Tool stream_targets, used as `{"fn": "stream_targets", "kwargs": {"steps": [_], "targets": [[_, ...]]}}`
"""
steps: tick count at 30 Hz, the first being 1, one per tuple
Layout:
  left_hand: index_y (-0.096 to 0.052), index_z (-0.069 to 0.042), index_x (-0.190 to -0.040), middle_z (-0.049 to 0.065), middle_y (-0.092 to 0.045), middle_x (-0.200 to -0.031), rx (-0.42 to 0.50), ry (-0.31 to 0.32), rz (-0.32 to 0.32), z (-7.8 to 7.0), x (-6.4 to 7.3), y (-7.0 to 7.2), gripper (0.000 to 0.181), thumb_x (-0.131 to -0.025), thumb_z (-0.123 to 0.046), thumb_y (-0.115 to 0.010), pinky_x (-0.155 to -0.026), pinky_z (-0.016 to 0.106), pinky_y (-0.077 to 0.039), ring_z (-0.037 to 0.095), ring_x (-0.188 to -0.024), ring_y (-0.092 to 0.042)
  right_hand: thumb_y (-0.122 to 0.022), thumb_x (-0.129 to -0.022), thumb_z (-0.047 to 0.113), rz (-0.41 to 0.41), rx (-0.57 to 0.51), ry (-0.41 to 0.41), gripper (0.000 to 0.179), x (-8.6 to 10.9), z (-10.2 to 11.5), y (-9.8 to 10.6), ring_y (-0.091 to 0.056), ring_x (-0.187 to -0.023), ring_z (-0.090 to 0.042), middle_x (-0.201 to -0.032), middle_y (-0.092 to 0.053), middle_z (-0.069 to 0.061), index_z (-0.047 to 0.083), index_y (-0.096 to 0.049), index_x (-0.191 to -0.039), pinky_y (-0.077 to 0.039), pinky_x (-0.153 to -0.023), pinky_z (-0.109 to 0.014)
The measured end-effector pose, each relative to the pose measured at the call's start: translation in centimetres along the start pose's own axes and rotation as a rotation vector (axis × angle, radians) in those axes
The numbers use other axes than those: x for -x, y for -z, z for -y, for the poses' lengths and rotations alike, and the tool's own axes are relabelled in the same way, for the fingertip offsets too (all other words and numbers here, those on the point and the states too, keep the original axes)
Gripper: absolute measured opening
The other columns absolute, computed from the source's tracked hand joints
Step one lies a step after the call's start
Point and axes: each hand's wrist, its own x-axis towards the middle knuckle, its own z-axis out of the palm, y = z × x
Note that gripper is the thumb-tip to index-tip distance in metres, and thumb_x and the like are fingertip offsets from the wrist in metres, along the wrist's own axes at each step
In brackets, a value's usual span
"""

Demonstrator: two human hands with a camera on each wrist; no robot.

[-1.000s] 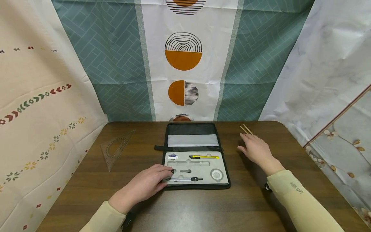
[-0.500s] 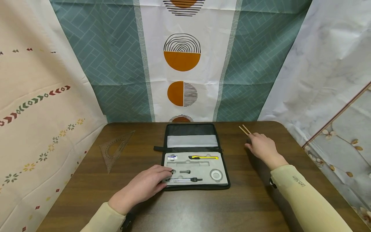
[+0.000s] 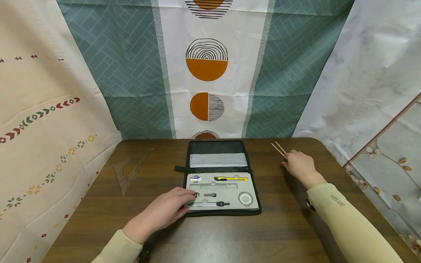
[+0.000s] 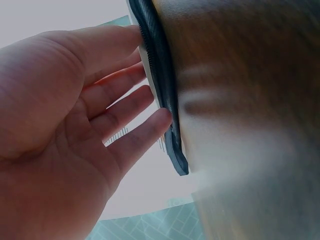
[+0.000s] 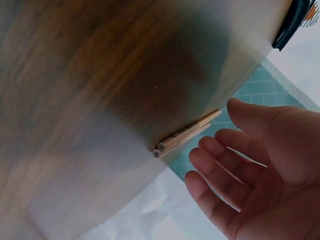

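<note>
Seen from the head, a person works over a brown table (image 3: 210,233) with a black case (image 3: 216,170) lying open in the middle, its lid turned to the far side. The left hand (image 3: 161,210) lies palm down at the near left corner of the case, fingers reaching over the grey tray (image 3: 227,195). In the tray sit a small blue-and-white block (image 3: 195,179), a yellow cutter (image 3: 231,179), a short metal piece (image 3: 209,195), a compass (image 3: 210,204) partly hidden by the fingers, and a white ring (image 3: 245,198). The right hand (image 3: 300,165) is at the near ends of two thin wooden sticks (image 3: 279,151), which lie side by side to the right of the case, well apart from it. A clear triangle ruler (image 3: 122,184) lies at the left of the table, and a teal and white cloth (image 3: 141,91) hangs behind

From the left wrist, the fingers are loosely spread and gently bent, their tips at the zipped edge of the case; how hard they press, I cannot tell

From the right wrist, the thumb stands apart from the fingers, which curve softly and pinch nothing. The sticks lie on the table just beyond the fingertips, a gap showing between
</note>
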Motion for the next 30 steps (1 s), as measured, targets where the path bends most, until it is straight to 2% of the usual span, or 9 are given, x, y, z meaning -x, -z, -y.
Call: {"fn": "stream_targets", "kwargs": {"steps": [3, 8, 30], "targets": [[-0.078, -0.008, -0.130, 0.006, -0.071, -0.144, -0.001, -0.003, -0.002, -0.01, 0.02, 0.02, 0.033, -0.098, -0.010, -0.086, -0.104, 0.044, -0.060, 0.024, -0.131, -0.066, -0.084, -0.097, 0.015, 0.004, -0.006, -0.002, 0.020, -0.19, -0.11, -0.06, -0.069, -0.078, -0.044, -0.084, -0.062, -0.016, -0.001, -0.074, -0.095, -0.058, -0.060, -0.064], [-0.078, -0.008, -0.130, 0.005, -0.071, -0.144, -0.006, -0.003, -0.004, -0.02, 0.03, 0.00, 0.033, -0.098, -0.010, -0.086, -0.104, 0.043, -0.060, 0.023, -0.131, -0.066, -0.084, -0.097, 0.014, 0.014, -0.008, -0.012, 0.020, -0.43, -0.01, 0.02, -0.070, -0.077, -0.044, -0.082, -0.063, -0.015, 0.000, -0.072, -0.089, -0.058, -0.061, -0.064], [-0.078, -0.009, -0.130, 0.005, -0.071, -0.145, -0.010, -0.020, -0.015, -0.02, 0.17, 0.22, 0.034, -0.097, -0.007, -0.086, -0.102, 0.045, -0.060, 0.025, -0.131, -0.067, -0.081, -0.099, 0.013, 0.084, -0.001, -0.042, 0.021, -0.68, -0.01, 0.21, -0.072, -0.078, -0.045, -0.083, -0.065, -0.016, -0.002, -0.071, -0.088, -0.059, -0.064, -0.065]]}}
